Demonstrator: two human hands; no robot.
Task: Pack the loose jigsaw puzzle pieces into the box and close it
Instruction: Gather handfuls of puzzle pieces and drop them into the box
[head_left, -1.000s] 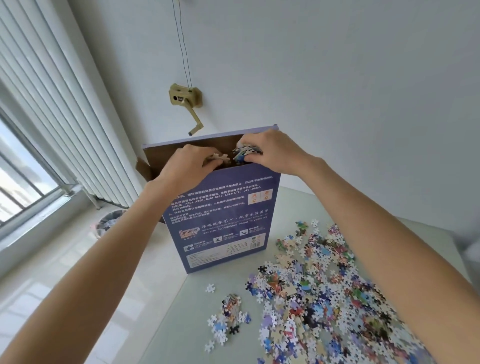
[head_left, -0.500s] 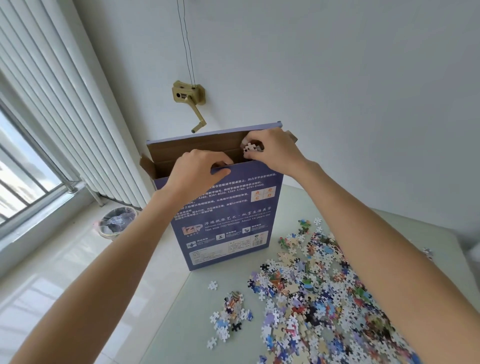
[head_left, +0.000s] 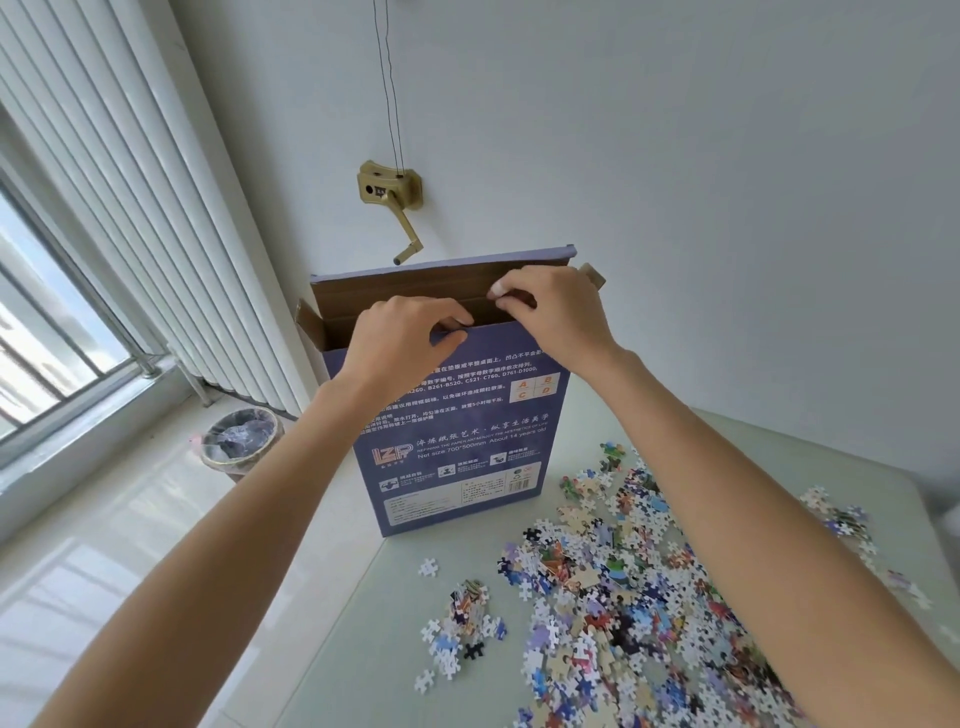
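A tall purple puzzle box (head_left: 457, 441) stands upright near the table's far left corner, its brown top flaps open. My left hand (head_left: 402, 345) pinches the top edge of the box's front wall, thumb outside and fingers inside. My right hand (head_left: 558, 314) hovers over the opening with its fingertips pressed together; I see no piece between them. A big heap of loose coloured puzzle pieces (head_left: 623, 597) spreads over the table to the right of the box. A smaller cluster of pieces (head_left: 462, 618) lies in front of it.
The pale green table (head_left: 363, 649) ends at its left edge just beside the box. Below on the tiled floor stands a lined waste bin (head_left: 239, 441). A brass wall crank (head_left: 389, 192) hangs above the box. White vertical blinds (head_left: 130, 208) cover the left side.
Both hands held puzzle pieces over the opening a second ago. The pieces are gone from view. My left hand has dropped onto the box's front edge.
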